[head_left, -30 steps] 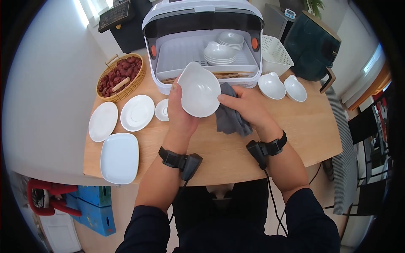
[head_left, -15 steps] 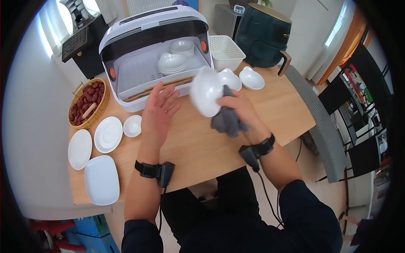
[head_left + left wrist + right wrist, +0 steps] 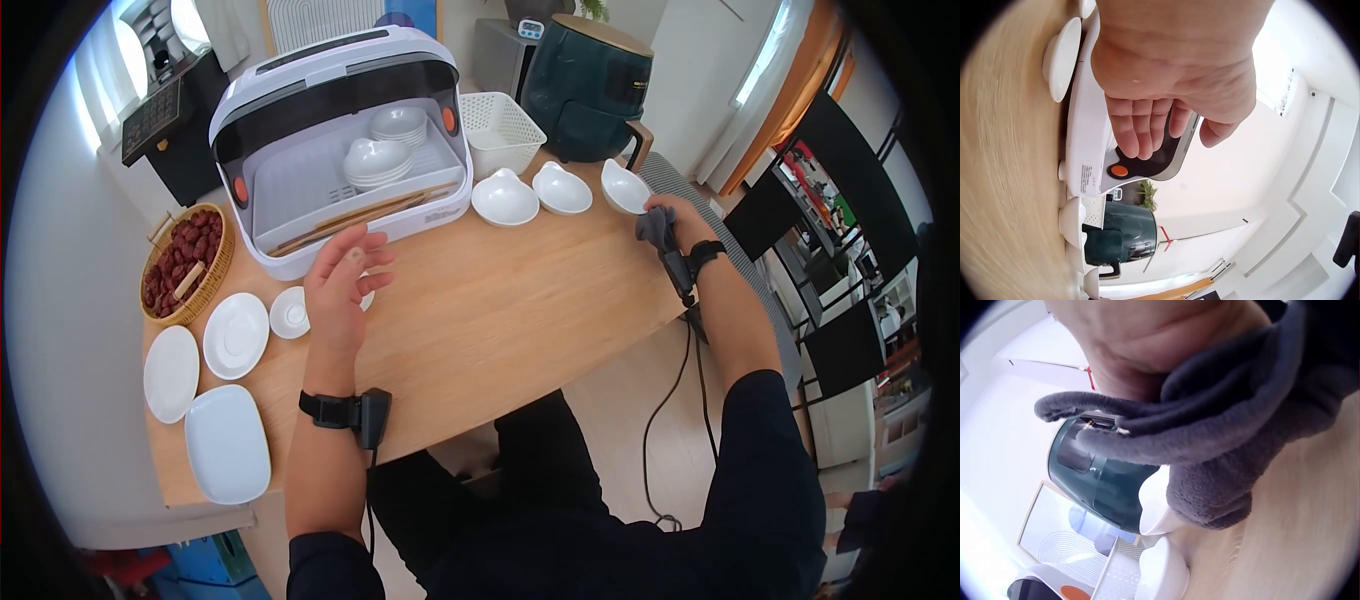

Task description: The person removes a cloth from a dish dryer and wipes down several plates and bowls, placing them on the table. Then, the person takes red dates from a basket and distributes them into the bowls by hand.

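Note:
My right hand (image 3: 682,222) holds a bunched grey cloth (image 3: 657,232) near the table's right end. Its fingertips are right at the rim of a white spouted bowl (image 3: 624,187), the rightmost of three in a row. Beside that one are a second spouted bowl (image 3: 562,189) and a third (image 3: 504,198). In the right wrist view, folds of the cloth (image 3: 1210,494) cover most of the fingers. My left hand (image 3: 342,295) hovers over the table's left part, fingers loosely extended and holding nothing. A small white dish (image 3: 367,290) is partly hidden behind it.
A white dish box (image 3: 455,205) with raised lid holds stacked bowls (image 3: 378,160) and chopsticks. Left are a basket of red fruit (image 3: 190,260), a saucer (image 3: 290,313), two oval plates and a square plate (image 3: 228,445). A white basket (image 3: 500,130) and dark green air fryer (image 3: 585,90) stand behind.
My right hand has carried the spouted bowl and cloth rightward to the end of the bowl row. My left hand let go of the bowl and stays apart at left. The head view has turned right.

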`<state>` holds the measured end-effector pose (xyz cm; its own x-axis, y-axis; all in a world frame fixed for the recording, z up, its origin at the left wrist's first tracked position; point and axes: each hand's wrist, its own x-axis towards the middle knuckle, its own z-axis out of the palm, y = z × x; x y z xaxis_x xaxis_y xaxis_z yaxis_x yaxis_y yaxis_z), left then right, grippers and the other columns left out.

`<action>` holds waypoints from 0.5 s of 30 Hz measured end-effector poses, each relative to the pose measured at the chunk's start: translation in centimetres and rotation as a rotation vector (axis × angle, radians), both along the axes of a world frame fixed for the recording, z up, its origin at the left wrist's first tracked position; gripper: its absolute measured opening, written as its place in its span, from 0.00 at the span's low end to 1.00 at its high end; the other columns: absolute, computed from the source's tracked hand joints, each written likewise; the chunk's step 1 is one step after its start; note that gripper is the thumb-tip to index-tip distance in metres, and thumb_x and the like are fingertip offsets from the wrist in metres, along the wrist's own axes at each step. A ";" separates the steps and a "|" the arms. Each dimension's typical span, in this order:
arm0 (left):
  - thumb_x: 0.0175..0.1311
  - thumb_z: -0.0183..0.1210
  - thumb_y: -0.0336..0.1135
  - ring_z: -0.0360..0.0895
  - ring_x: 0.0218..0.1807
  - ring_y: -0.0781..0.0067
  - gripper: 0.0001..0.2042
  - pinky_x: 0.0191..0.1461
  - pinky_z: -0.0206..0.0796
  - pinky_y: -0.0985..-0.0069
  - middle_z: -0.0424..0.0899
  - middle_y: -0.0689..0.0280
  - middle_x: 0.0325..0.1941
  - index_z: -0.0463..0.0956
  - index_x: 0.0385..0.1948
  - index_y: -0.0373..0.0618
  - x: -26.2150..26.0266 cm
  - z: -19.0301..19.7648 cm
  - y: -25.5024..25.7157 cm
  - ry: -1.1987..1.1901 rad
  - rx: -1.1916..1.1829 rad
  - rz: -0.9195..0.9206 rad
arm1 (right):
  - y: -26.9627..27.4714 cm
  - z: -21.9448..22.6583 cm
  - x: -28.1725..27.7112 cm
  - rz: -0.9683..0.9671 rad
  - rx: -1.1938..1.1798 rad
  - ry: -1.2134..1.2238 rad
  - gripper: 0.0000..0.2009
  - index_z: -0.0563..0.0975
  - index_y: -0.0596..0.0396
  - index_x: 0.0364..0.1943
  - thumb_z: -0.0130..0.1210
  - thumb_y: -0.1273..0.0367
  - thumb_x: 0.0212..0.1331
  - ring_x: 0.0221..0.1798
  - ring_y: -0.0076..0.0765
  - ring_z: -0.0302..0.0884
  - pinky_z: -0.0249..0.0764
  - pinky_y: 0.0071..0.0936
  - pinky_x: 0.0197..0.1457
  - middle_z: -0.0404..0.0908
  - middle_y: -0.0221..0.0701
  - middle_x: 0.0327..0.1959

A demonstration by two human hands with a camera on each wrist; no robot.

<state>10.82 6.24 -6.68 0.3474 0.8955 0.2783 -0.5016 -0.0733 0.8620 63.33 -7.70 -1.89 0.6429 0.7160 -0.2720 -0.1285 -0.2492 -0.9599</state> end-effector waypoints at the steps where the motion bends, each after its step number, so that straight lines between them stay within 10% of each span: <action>1: 0.73 0.56 0.35 0.86 0.50 0.65 0.19 0.48 0.82 0.69 0.86 0.55 0.56 0.77 0.61 0.39 -0.1 0.0 0.1 0.000 0.001 -0.001 | 0.7 -0.2 0.1 -0.001 0.001 0.000 0.06 0.81 0.55 0.34 0.65 0.70 0.53 0.23 0.33 0.80 0.77 0.30 0.25 0.82 0.33 0.27; 10: 0.73 0.56 0.35 0.86 0.51 0.65 0.18 0.48 0.82 0.70 0.85 0.54 0.56 0.77 0.60 0.38 -0.4 -0.2 0.5 0.019 -0.005 0.008 | 3.0 -2.8 1.0 -0.127 0.047 0.007 0.06 0.83 0.57 0.33 0.66 0.69 0.55 0.26 0.34 0.82 0.80 0.34 0.29 0.84 0.34 0.28; 13: 0.73 0.56 0.35 0.86 0.47 0.67 0.16 0.45 0.82 0.72 0.87 0.54 0.53 0.79 0.56 0.38 -0.3 0.4 0.2 -0.007 -0.028 0.090 | 2.6 -1.9 0.2 -0.193 0.032 -0.578 0.14 0.81 0.69 0.41 0.64 0.69 0.59 0.26 0.36 0.85 0.80 0.34 0.26 0.84 0.38 0.27; 15: 0.73 0.57 0.36 0.86 0.42 0.69 0.14 0.41 0.81 0.74 0.88 0.56 0.48 0.80 0.52 0.38 -0.4 0.2 0.6 -0.058 -0.048 0.127 | 2.8 2.6 -7.4 0.004 0.166 -0.556 0.14 0.81 0.66 0.42 0.64 0.68 0.60 0.19 0.36 0.83 0.76 0.33 0.19 0.84 0.38 0.29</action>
